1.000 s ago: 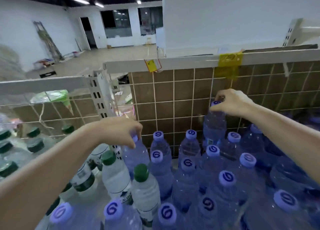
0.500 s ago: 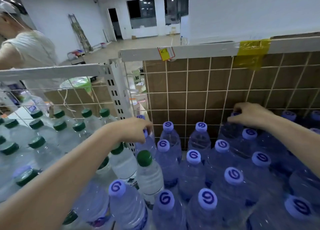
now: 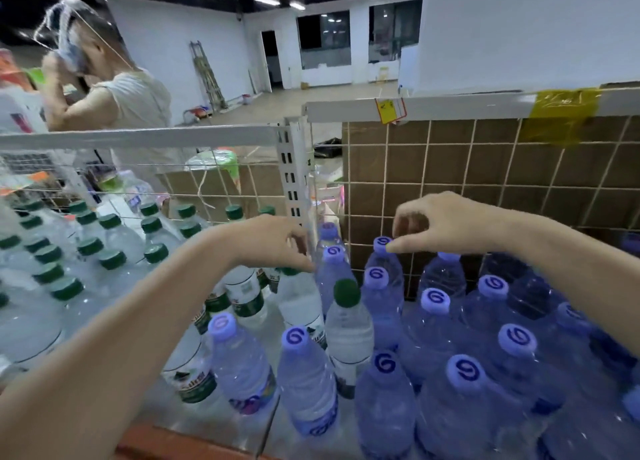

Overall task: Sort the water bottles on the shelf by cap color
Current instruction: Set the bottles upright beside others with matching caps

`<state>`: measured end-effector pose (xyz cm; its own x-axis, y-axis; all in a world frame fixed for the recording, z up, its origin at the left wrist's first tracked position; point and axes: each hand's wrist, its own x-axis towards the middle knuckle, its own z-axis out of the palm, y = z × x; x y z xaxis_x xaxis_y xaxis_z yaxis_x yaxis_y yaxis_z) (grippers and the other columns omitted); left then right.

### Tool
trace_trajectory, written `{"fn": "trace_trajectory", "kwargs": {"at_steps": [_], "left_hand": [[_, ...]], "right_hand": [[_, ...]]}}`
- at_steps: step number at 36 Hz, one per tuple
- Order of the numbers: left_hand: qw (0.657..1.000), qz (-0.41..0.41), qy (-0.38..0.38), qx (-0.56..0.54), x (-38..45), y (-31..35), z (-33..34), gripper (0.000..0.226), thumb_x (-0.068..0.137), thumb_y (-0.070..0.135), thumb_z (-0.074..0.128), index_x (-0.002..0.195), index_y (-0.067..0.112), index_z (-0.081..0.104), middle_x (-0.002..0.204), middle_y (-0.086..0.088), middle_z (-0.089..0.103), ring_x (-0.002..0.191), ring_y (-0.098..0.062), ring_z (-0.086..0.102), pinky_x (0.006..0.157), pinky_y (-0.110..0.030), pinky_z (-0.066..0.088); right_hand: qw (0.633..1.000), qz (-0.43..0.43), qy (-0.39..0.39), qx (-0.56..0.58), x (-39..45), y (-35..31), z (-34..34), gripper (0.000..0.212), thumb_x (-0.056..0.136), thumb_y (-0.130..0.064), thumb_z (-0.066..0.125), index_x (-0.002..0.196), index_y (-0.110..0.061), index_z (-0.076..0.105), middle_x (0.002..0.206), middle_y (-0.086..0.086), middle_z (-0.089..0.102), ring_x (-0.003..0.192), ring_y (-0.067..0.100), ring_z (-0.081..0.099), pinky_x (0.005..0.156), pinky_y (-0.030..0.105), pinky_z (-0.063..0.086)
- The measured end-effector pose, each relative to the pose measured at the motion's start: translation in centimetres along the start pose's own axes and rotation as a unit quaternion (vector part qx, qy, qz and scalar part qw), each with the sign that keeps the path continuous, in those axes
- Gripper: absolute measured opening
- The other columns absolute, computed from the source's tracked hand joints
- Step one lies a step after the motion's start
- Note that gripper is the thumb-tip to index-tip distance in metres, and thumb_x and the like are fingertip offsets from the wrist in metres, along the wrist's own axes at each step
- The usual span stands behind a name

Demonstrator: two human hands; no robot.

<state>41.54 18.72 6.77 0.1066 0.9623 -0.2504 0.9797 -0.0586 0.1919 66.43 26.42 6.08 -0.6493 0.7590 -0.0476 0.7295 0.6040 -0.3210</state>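
Blue-capped bottles [image 3: 434, 300] crowd the right of the shelf and green-capped bottles [image 3: 110, 258] the left. One green-capped bottle [image 3: 346, 293] stands among the blue ones, and two blue-capped bottles [image 3: 221, 326] stand at the front beside green ones. My left hand [image 3: 273, 243] curls down over a green cap [image 3: 289, 271] near the white post; its grip is hidden. My right hand [image 3: 446, 222] hovers by the wire back, fingers apart, thumb tip touching a blue cap [image 3: 382, 242].
A wire grid [image 3: 429, 182] backed by brown cardboard closes the rear. A white slotted post [image 3: 294, 168] divides the two bays. Another person [image 3: 131, 102] stands behind the left bay. The shelf's orange front edge [image 3: 166, 442] lies below my left arm.
My right hand let go of the far bottle and moved left to another blue cap. My left hand left the blue-capped bottle by the post and dropped onto a green cap. The view swung left.
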Motion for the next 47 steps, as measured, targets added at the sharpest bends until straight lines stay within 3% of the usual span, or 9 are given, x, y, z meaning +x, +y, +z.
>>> {"fn": "trace_trajectory", "kwargs": {"at_steps": [4, 7, 9, 13, 20, 23, 31, 44, 47], "left_hand": [[0.999, 0.005, -0.027, 0.026, 0.6, -1.3, 1.9, 0.031, 0.083, 0.042, 0.068, 0.101, 0.018, 0.06, 0.085, 0.006, 0.058, 0.071, -0.01, 0.057, 0.062, -0.024, 0.045], [1.0, 0.028, -0.006, 0.01, 0.7, -2.5, 2.5, 0.026, 0.083, 0.036, 0.068, 0.089, 0.014, 0.056, 0.081, 0.001, 0.059, 0.073, -0.019, 0.058, 0.069, -0.034, 0.049], [0.999, 0.042, 0.0, 0.005, 0.3, -3.4, 2.4, 0.025, 0.083, 0.037, 0.067, 0.092, 0.017, 0.055, 0.087, 0.001, 0.058, 0.078, -0.018, 0.056, 0.072, -0.035, 0.048], [0.998, 0.052, 0.007, -0.023, -0.8, -5.6, 1.4, 0.024, 0.084, 0.034, 0.067, 0.093, 0.015, 0.056, 0.085, 0.003, 0.054, 0.072, -0.014, 0.05, 0.071, -0.033, 0.046], [0.998, 0.062, 0.015, 0.01, -2.3, -9.4, -0.3, 0.021, 0.084, 0.031, 0.067, 0.098, 0.018, 0.057, 0.096, 0.001, 0.059, 0.085, -0.019, 0.056, 0.076, -0.032, 0.046], [0.998, 0.056, 0.015, 0.015, -2.7, -11.1, -0.5, 0.017, 0.084, 0.028, 0.067, 0.096, 0.022, 0.056, 0.093, 0.006, 0.056, 0.083, -0.014, 0.052, 0.073, -0.028, 0.043], [0.999, 0.028, -0.008, 0.025, -3.1, -14.9, -0.1, 0.023, 0.08, 0.018, 0.067, 0.101, 0.024, 0.06, 0.096, 0.004, 0.06, 0.087, -0.018, 0.057, 0.075, -0.034, 0.049], [0.997, 0.055, 0.008, 0.045, -2.6, -17.7, 0.1, 0.02, 0.086, 0.024, 0.063, 0.105, 0.025, 0.062, 0.098, 0.008, 0.052, 0.092, -0.013, 0.051, 0.073, -0.024, 0.037], [0.996, 0.058, 0.015, 0.059, -2.6, -17.7, 0.3, 0.023, 0.087, 0.028, 0.061, 0.109, 0.023, 0.062, 0.099, 0.007, 0.052, 0.092, -0.013, 0.05, 0.073, -0.024, 0.038]], "right_hand": [[0.993, -0.041, -0.105, 0.027, 0.2, -4.9, 2.1, 0.045, 0.073, -0.064, 0.069, 0.104, -0.033, 0.063, 0.084, -0.01, 0.064, 0.075, 0.004, 0.06, 0.065, 0.019, 0.044], [0.991, -0.054, -0.121, -0.023, 1.1, -6.8, 4.0, 0.045, 0.072, -0.061, 0.072, 0.106, -0.033, 0.061, 0.089, -0.008, 0.06, 0.078, 0.008, 0.059, 0.073, 0.027, 0.05], [0.99, -0.046, -0.131, -0.036, 1.6, -7.5, 5.0, 0.039, 0.074, -0.055, 0.074, 0.096, -0.027, 0.06, 0.085, -0.004, 0.06, 0.072, 0.015, 0.063, 0.068, 0.033, 0.054], [0.992, -0.043, -0.111, -0.032, 2.2, -8.7, 5.2, 0.036, 0.08, -0.039, 0.074, 0.085, -0.009, 0.055, 0.073, 0.006, 0.061, 0.054, 0.014, 0.065, 0.052, 0.022, 0.047], [0.996, -0.043, -0.015, -0.082, 5.1, -12.0, 5.4, 0.035, 0.077, -0.043, 0.071, 0.073, -0.015, 0.051, 0.064, -0.002, 0.051, 0.064, 0.02, 0.056, 0.06, 0.035, 0.044], [0.996, -0.043, 0.017, -0.075, 6.4, -13.3, 5.3, 0.033, 0.079, -0.042, 0.071, 0.079, -0.013, 0.055, 0.066, -0.004, 0.049, 0.061, 0.013, 0.046, 0.059, 0.033, 0.038], [0.999, -0.047, 0.002, -0.025, 11.3, -15.4, 7.9, 0.029, 0.083, -0.038, 0.07, 0.103, -0.018, 0.064, 0.098, 0.0, 0.064, 0.091, 0.018, 0.059, 0.084, 0.04, 0.051], [0.999, -0.028, -0.01, -0.039, 14.3, -17.4, 8.9, 0.032, 0.085, -0.036, 0.067, 0.114, -0.028, 0.055, 0.107, -0.003, 0.06, 0.094, 0.017, 0.057, 0.085, 0.041, 0.052], [0.999, -0.023, -0.018, -0.037, 13.9, -17.4, 9.0, 0.043, 0.086, -0.035, 0.067, 0.125, -0.028, 0.051, 0.119, -0.002, 0.058, 0.102, 0.018, 0.055, 0.089, 0.041, 0.05]]}}
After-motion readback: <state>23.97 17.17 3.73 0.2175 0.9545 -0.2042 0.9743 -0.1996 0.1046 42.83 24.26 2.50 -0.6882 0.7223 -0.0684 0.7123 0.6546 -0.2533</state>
